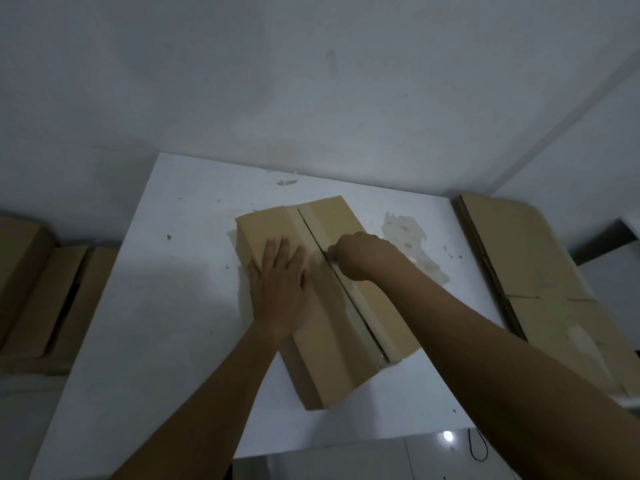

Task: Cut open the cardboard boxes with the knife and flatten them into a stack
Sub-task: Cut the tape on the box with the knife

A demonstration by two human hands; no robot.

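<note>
Box [329, 341] on table [156, 306], contents hidden

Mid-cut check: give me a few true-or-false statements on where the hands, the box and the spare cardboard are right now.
1. The left hand lies flat on the box. True.
2. The right hand hangs clear of the box. False: it is fisted at the box's centre seam, apparently round the knife, which is mostly hidden.
3. The box stands on the floor. False: it lies on the white table.
4. Flattened cardboard lies to the right of the box. True.
5. All cardboard is on the right. False: more boxes sit on the left.
</note>
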